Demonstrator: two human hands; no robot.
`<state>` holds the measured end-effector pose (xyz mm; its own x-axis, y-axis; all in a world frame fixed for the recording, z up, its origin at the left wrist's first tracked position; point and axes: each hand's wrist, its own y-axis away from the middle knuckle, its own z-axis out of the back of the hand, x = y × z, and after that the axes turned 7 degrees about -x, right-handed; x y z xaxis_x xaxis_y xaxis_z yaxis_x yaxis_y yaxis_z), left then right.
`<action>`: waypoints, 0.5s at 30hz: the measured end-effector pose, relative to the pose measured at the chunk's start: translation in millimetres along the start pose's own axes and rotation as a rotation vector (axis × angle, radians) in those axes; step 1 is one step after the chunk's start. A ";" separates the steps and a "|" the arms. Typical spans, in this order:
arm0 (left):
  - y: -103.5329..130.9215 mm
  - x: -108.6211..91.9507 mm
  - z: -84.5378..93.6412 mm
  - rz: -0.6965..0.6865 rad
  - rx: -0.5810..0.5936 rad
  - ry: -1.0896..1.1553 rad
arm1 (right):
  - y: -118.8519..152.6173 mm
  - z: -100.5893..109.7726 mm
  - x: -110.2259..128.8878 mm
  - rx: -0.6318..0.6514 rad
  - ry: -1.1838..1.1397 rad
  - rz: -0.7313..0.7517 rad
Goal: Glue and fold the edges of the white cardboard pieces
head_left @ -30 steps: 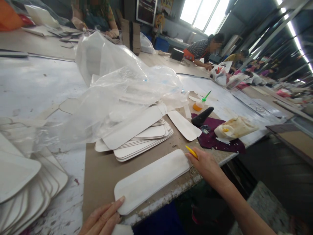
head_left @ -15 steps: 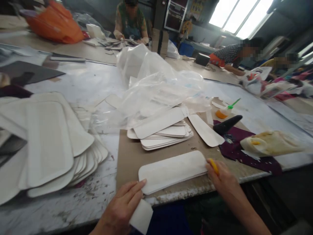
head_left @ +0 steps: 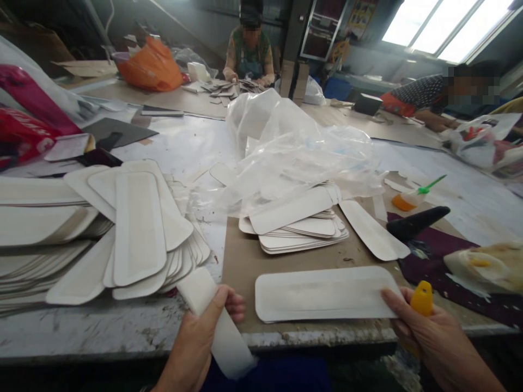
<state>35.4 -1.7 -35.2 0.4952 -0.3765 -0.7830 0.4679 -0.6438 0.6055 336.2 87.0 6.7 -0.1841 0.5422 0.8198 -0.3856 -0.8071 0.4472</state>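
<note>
My left hand (head_left: pixel 196 333) is closed around a narrow white strip (head_left: pixel 233 348), which slants down past the table edge. On the brown board (head_left: pixel 239 256) at the front lies a long white panel (head_left: pixel 322 294) with rounded corners. My right hand (head_left: pixel 443 332) pinches that panel's right end between thumb and fingers. A tool with a yellow handle (head_left: pixel 422 298) is also held in this hand; its lower end is blurred below the table edge. Behind the panel sits a pile of similar white panels (head_left: pixel 302 228), with a single panel (head_left: pixel 371 231) to its right.
Large stacks of white panels (head_left: pixel 139 234) fill the left side. Clear plastic sheeting (head_left: pixel 294 147) bunches up behind the pile. At right are a black pointed object (head_left: pixel 420 223), an orange-filled bottle (head_left: pixel 404 201) and a pale container (head_left: pixel 476 267). Two people work across the table.
My left hand has left the panel's left end and moved left, lifting the white strip higher. My right hand still grips the panel's right end. The view has swung left.
</note>
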 end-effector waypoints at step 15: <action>1.4 1.0 -19.1 -0.178 0.118 -0.305 | 11.5 6.8 4.3 -0.148 0.184 0.195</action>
<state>50.6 9.7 -32.4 0.1639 -0.4215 -0.8919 0.4309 -0.7827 0.4490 337.2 78.5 17.8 -0.4232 0.4242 0.8006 -0.4516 -0.8648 0.2194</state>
